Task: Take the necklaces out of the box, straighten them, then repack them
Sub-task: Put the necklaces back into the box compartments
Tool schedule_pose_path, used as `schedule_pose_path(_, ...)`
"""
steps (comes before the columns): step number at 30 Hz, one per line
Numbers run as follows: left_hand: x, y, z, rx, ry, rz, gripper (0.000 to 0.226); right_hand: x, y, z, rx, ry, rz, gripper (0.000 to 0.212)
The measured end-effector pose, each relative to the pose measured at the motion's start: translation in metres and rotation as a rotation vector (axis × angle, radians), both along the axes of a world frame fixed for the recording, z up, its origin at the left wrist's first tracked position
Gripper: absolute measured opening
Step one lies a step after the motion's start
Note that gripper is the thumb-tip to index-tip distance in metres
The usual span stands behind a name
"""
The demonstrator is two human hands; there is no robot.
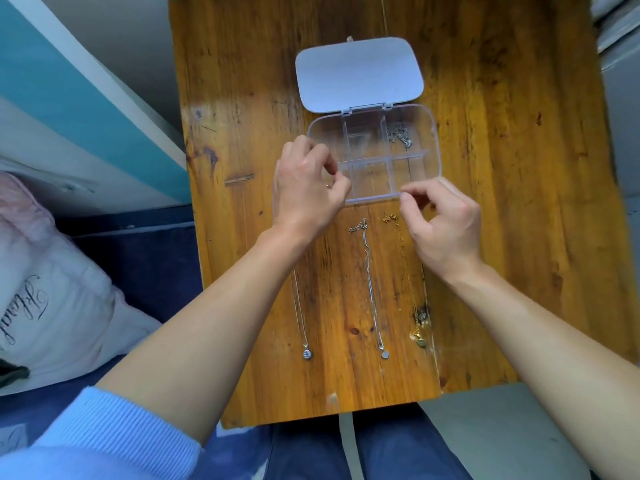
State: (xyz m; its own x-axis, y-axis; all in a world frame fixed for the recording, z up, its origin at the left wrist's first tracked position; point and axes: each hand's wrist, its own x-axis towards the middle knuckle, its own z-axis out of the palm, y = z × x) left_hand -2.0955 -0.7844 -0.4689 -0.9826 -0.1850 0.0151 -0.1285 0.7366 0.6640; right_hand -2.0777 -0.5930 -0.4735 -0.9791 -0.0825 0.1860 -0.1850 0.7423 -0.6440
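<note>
A clear plastic box [429, 133] lies open on the wooden table [242, 98], its lid [358, 72] folded back. One silver necklace [400, 135] is bunched in the far right compartment. Three necklaces lie straight in front of the box: a silver one with a round blue pendant [307, 354], a silver one with a hexagon pendant [372, 289], and a gold one [405, 258]. My left hand [304, 188] is pinched at the box's front left corner, over the top end of the blue-pendant chain, with a small glint at the thumb. My right hand [443, 226] is pinched just above the gold clasp, nothing visible in it.
The table is narrow, with its front edge above my lap. A bed with a pink-and-white pillow [45, 289] and blue sheet lies to the left. Grey floor shows at the lower right.
</note>
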Motion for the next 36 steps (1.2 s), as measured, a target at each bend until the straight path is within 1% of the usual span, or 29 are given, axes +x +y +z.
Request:
schedule_pose_path(1,0.003,-0.002,-0.003,-0.006,-0.008,0.036,0.009,0.013,0.002,0.0,-0.001,-0.067,0.002,0.008)
schedule_pose_path(2,0.005,-0.004,-0.006,0.009,-0.018,0.082,0.01,0.026,0.003,-0.002,0.03,-0.172,0.018,0.007)
schedule_pose_path(4,0.006,-0.008,-0.012,0.125,-0.061,0.191,0.012,0.051,0.0,-0.01,0.165,-0.421,0.063,0.014)
schedule_pose_path(5,0.007,-0.01,-0.016,0.219,-0.104,0.244,0.013,0.063,-0.001,-0.015,0.244,-0.501,0.085,0.02)
schedule_pose_path(6,0.007,-0.012,-0.019,0.323,-0.155,0.283,0.014,0.073,-0.004,-0.019,0.305,-0.525,0.092,0.024)
schedule_pose_path(8,0.01,-0.016,-0.024,0.523,-0.23,0.315,0.011,0.086,-0.009,-0.022,0.361,-0.5,0.069,0.021)
schedule_pose_path(10,0.013,-0.018,-0.026,0.647,-0.253,0.331,0.014,0.091,-0.014,-0.023,0.392,-0.482,0.042,0.018)
schedule_pose_path(12,0.014,-0.019,-0.027,0.689,-0.272,0.338,0.017,0.092,-0.019,-0.022,0.45,-0.503,0.04,0.019)
schedule_pose_path(14,0.014,-0.02,-0.027,0.673,-0.285,0.32,0.019,0.089,-0.023,-0.022,0.499,-0.548,0.059,0.02)
schedule_pose_path(16,0.012,-0.023,-0.027,0.641,-0.288,0.291,0.02,0.086,-0.024,-0.022,0.483,-0.6,0.084,0.021)
schedule_pose_path(18,0.01,-0.026,-0.025,0.625,-0.305,0.265,0.02,0.084,-0.02,-0.018,0.391,-0.636,0.092,0.018)
schedule_pose_path(21,0.007,-0.031,-0.024,0.64,-0.351,0.24,0.019,0.076,-0.011,-0.006,0.136,-0.653,0.068,0.014)
schedule_pose_path(24,0.005,-0.032,-0.024,0.651,-0.371,0.225,0.02,0.062,-0.008,0.01,-0.15,-0.572,0.054,0.016)
schedule_pose_path(29,0.004,-0.033,-0.024,0.663,-0.377,0.217,0.02,0.022,-0.026,0.038,-0.471,-0.488,0.036,0.015)
schedule_pose_path(31,0.004,-0.033,-0.023,0.67,-0.38,0.217,0.02,0.001,-0.038,0.047,-0.669,-0.465,0.0,0.016)
schedule_pose_path(33,0.004,-0.033,-0.023,0.67,-0.386,0.217,0.02,-0.023,-0.049,0.054,-0.888,-0.489,-0.041,0.015)
schedule_pose_path(36,0.005,-0.033,-0.022,0.683,-0.389,0.217,0.021,-0.054,-0.065,0.064,-1.085,-0.59,-0.122,0.016)
